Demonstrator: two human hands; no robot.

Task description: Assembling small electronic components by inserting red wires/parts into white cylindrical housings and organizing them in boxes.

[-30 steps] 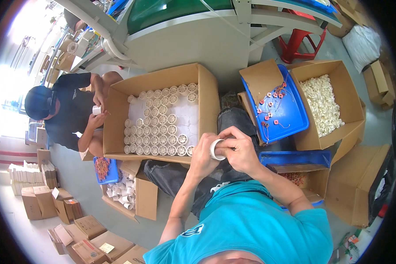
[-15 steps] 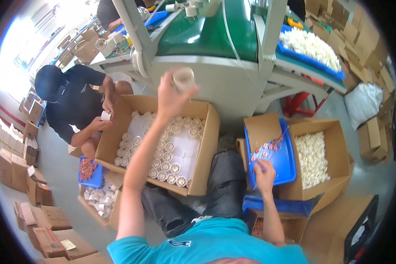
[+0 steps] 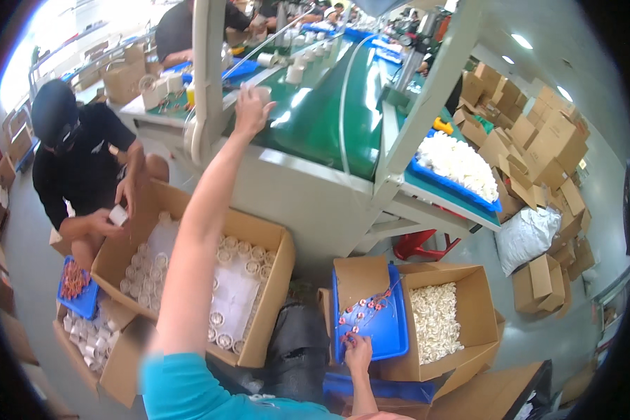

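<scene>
My left arm stretches far forward, and my left hand (image 3: 250, 112) is over the near edge of the green conveyor belt (image 3: 322, 112). Its fingers are closed round a white plastic cup (image 3: 262, 92), mostly hidden behind them. Down at the right, my right hand (image 3: 358, 352) is at the near left part of a blue tray (image 3: 388, 332), fingertips pinched together among small red-and-white wired parts (image 3: 364, 308). What they grip is too small to make out. Between my left arm and knee, a large cardboard box (image 3: 281, 269) holds rows of round white cups (image 3: 224, 341).
A co-worker (image 3: 84, 154) sits at the left, holding a white cup (image 3: 118, 215). White pieces fill a box (image 3: 435, 322) beside my tray and another blue tray (image 3: 456, 164) on the bench. A grey metal post (image 3: 434, 91) rises beside the belt. Cartons (image 3: 539, 147) pile up at the right.
My left hand has carried the cup forward from above the large box to the belt. The view has tilted up and turned right. My right hand stays at the blue tray.
</scene>
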